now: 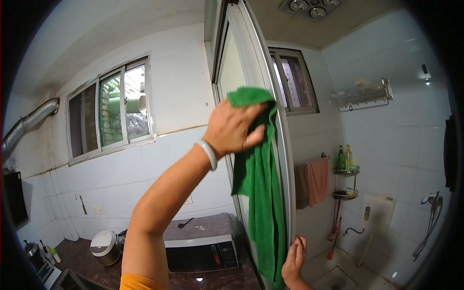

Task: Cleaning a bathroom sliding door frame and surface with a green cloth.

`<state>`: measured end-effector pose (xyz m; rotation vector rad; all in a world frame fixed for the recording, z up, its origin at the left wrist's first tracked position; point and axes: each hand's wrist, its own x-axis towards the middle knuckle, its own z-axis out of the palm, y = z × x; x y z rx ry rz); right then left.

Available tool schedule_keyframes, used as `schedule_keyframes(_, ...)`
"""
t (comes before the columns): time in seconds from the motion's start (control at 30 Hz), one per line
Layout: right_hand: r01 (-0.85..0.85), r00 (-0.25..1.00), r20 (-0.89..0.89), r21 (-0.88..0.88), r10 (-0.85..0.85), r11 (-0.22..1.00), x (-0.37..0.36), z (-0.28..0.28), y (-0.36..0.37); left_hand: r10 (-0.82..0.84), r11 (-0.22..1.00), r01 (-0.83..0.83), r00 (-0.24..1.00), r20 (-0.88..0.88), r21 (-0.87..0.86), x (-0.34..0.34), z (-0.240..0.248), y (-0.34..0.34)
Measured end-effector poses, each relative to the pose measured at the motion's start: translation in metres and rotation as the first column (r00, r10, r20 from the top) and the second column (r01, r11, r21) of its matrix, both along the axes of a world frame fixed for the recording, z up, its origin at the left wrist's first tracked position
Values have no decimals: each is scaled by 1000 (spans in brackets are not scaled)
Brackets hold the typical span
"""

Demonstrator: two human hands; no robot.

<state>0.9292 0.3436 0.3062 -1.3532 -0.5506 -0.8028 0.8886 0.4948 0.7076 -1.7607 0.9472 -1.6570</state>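
My left hand [236, 128], with a pale bangle at its wrist, presses a green cloth [258, 203] against the sliding door [252, 53]. Fingers are closed over the cloth's upper part, the thumb lying across it. From there the cloth hangs in long folds down the door, almost to the lower edge of the view. Lower right, my right hand [295, 265] has its fingers curled round the door's edge, the tips partly hidden.
Left of the door, a microwave [200, 256] with a grey cover [203, 226] and a rice cooker [105, 247] stand on a dark counter [87, 263]. Beyond the door, a bathroom holds hanging towels [317, 181], a corner shelf [346, 170] with bottles and a hand shower [430, 199].
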Motion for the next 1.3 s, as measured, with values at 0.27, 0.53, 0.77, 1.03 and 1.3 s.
schedule_keyframes(0.27, 240, 965, 127, -77, -230, 968, -6, -7, 0, 46, 982, -30, 996, 81, -189, 22, 98, 1)
schedule_keyframes(0.53, 82, 989, 134, -189, -57, 979, -11, 1, -11, 33, 957, -4, 995, 94, -289, 28, 209, -6)
schedule_keyframes(0.77, 55, 998, 16, -83, -54, 995, -9, -16, -2, 91, 858, -69, 996, 18, -510, 36, 260, -25)
schedule_keyframes(1.03, 74, 997, 13, -116, -73, 990, -12, -12, -4, -53, 903, 104, 990, 131, -416, 33, 205, -30)
schedule_keyframes(1.3, 245, 913, 325, 46, -246, 968, -7, 9, 0, -193, 914, 189, 981, 25, -360, 26, 85, -26)
